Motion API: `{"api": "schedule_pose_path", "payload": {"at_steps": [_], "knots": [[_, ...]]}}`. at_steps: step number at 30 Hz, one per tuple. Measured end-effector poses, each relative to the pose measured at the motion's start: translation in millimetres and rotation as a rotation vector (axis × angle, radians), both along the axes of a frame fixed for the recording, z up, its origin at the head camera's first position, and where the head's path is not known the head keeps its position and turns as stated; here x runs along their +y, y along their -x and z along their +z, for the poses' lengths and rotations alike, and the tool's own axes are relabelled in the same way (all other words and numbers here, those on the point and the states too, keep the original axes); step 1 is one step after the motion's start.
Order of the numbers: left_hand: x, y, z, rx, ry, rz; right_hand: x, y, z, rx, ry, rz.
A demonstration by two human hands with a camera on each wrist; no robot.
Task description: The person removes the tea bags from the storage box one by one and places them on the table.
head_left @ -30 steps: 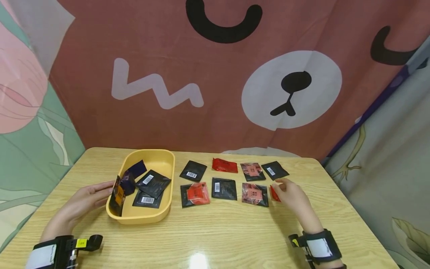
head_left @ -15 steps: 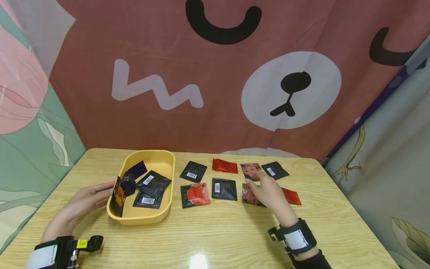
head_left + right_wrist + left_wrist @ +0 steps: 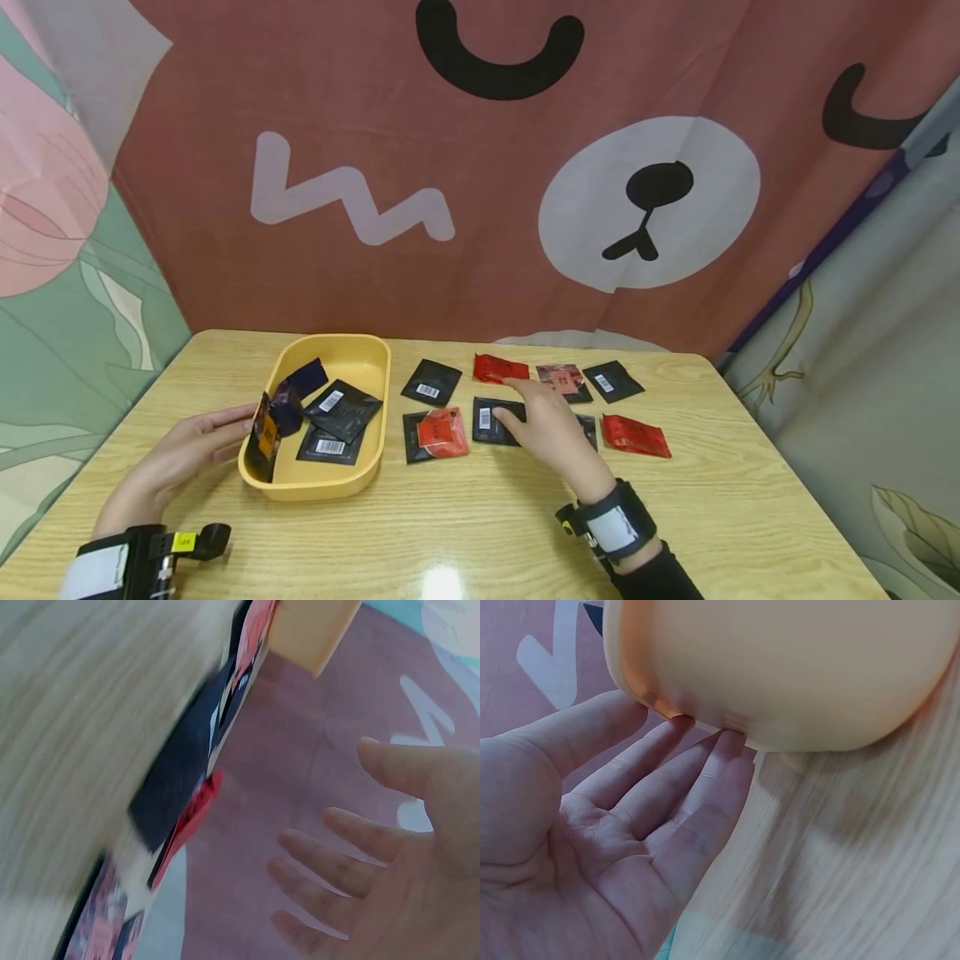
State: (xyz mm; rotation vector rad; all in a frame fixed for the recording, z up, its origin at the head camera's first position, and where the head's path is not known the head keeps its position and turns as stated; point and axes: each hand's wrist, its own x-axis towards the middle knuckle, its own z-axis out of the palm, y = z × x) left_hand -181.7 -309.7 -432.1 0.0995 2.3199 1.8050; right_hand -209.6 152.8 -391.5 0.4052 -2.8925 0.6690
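Note:
My left hand (image 3: pixel 183 458) is at the left side of a yellow plastic tray (image 3: pixel 318 492); its nearly straight fingers touch the tray's edge, as the left wrist view confirms. Inside the tray lie black sachets (image 3: pixel 343 410) and a dark purple one (image 3: pixel 306 377), while an orange-and-black sachet (image 3: pixel 266 437) leans on the left wall. My right hand (image 3: pixel 551 429) hovers over the laid-out sachets, fingers loosely extended and holding nothing. Beneath it are a black sachet (image 3: pixel 489 429) with a barcode and, just behind, a red sachet (image 3: pixel 498 367).
More sachets lie in two rows: black (image 3: pixel 432 382), red-and-black (image 3: pixel 438 433), patterned red (image 3: pixel 562 379), black (image 3: pixel 613 381) and red (image 3: pixel 636 435). Another, right of the middle, is mostly hidden by my right hand. A printed bear curtain (image 3: pixel 375 283) hangs behind the wooden table (image 3: pixel 480 533).
My right hand has let go of the red sachet at the right end, leaving it flat, and has moved left across the rows. My left hand and the tray have stayed put.

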Motion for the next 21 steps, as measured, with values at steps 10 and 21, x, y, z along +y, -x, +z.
{"api": "schedule_pose_path", "payload": {"at_steps": [10, 21], "knots": [[1.9, -1.2, 1.3, -0.006, 0.016, -0.007, -31.7, -3.8, -2.0, 0.016, -0.04, 0.122], [0.9, -0.3, 1.6, -0.004, 0.019, -0.013, -64.7, -10.8, 8.2, 0.015, -0.01, 0.215]]}}
